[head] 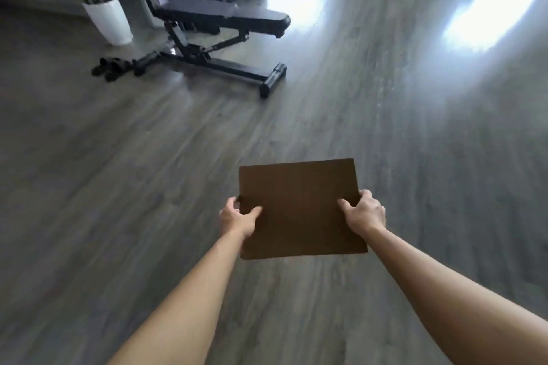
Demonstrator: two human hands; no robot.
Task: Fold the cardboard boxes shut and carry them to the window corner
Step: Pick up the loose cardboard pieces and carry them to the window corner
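Cardboard box (302,207), top seemingly folded shut, carried above floor (118,187); left hand (237,216) and right hand (363,212) grip opposite sides. Folding likely done; window corner delivery remains.

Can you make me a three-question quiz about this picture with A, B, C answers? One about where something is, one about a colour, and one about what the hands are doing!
1. Where is the weight bench?
A. Beyond the box, to the left
B. Under the box
C. Beside the right arm

2. What colour is the plant pot?
A. Red
B. White
C. Blue

3. How is the cardboard box held?
A. One hand only
B. Lying on the floor
C. Both hands grip its sides

Answers:
1 A: the weight bench stands far left, past the cardboard box.
2 B: the plant pot is white.
3 C: the left hand and right hand each hold an edge.
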